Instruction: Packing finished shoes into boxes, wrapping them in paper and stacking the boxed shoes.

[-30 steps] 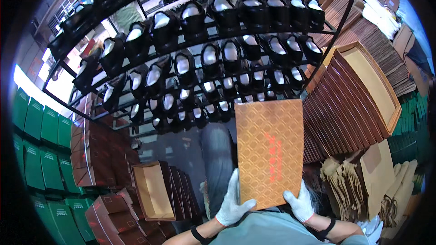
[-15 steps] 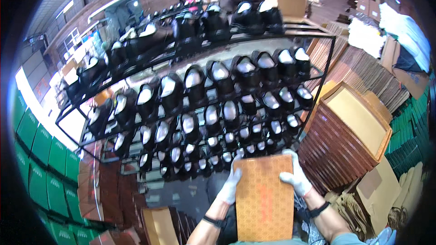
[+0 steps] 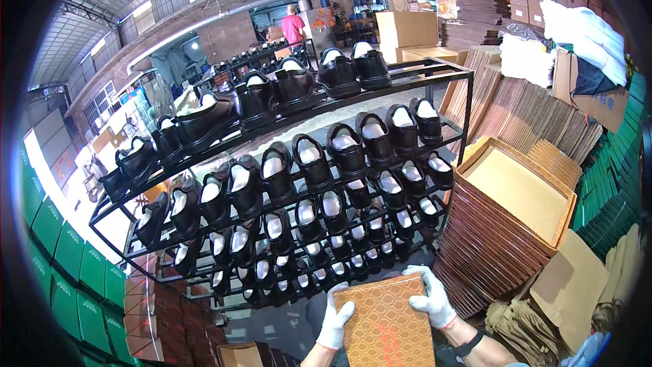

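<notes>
An orange-brown patterned shoebox [image 3: 384,312] with red print on its face is held up in front of me at the bottom of the head view. My left hand [image 3: 333,319], in a white glove, grips its left edge, with the thumb on the near face. On the opposite edge, my white-gloved right hand [image 3: 433,299] grips the box, its thumb also on the face. The box's lower end runs out of the picture. Beyond it, black shoes [image 3: 309,162] with pale insoles stand in rows on a black metal rack [image 3: 468,115].
To the right rises a stack of brown box lids or trays [image 3: 496,231], with flat cardboard [image 3: 570,278] beside it. Green boxes [image 3: 68,258] and brown-red boxes [image 3: 173,312] are piled at left. A person in pink [image 3: 293,29] is far off behind the rack.
My view has tilted upward, so the box and both hands appear lower in the picture. Both hands keep their hold on the shoebox, which looks slightly turned.
</notes>
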A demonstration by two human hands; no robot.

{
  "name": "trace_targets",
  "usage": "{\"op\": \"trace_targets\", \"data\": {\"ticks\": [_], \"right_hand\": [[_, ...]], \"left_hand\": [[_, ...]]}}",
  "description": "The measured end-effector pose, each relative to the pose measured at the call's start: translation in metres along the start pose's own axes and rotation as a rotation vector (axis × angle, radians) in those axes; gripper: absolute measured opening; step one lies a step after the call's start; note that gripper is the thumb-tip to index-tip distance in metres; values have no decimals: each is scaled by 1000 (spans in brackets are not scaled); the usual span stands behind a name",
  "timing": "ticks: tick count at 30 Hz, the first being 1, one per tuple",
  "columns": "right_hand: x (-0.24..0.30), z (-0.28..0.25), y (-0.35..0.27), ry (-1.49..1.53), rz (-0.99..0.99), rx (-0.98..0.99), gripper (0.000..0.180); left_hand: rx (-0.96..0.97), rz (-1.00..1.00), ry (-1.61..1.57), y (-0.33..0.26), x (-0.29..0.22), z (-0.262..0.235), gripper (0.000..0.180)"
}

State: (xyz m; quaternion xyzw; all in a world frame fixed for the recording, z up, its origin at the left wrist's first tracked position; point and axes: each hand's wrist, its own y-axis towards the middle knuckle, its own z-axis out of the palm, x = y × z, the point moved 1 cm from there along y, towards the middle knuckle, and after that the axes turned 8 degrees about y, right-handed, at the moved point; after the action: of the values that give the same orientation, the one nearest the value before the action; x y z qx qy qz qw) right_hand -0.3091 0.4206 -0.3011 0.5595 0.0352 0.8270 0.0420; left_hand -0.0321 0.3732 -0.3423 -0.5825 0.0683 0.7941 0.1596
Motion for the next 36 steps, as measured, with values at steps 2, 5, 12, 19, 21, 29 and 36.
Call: {"op": "trace_targets", "data": {"ticks": [2, 5, 12, 19, 21, 29, 36], "right_hand": [[7, 9, -6, -62, -9, -5, 77], [-9, 2, 2, -122, -37, 16, 83], [12, 17, 12, -484, -127, 103, 87], [-39, -13, -26, -440, 11, 201, 123], [-38, -10, -90, -211, 309, 248, 131], [163, -97, -19, 351, -469, -89, 68], [433, -74, 243, 44, -386, -195, 50]], "left_hand": [[-21, -4, -5, -7, -3, 1, 72], [-33, -14, -44, -4, 11, -8, 73], [-30, -26, -126, -11, -5, -3, 75], [-148, 12, -158, 11, 6, -19, 56], [-204, -32, -150, 18, -3, -27, 58], [560, 609, 248, 71, -196, 163, 121], [329, 785, -96, 295, -372, 298, 88]]}}
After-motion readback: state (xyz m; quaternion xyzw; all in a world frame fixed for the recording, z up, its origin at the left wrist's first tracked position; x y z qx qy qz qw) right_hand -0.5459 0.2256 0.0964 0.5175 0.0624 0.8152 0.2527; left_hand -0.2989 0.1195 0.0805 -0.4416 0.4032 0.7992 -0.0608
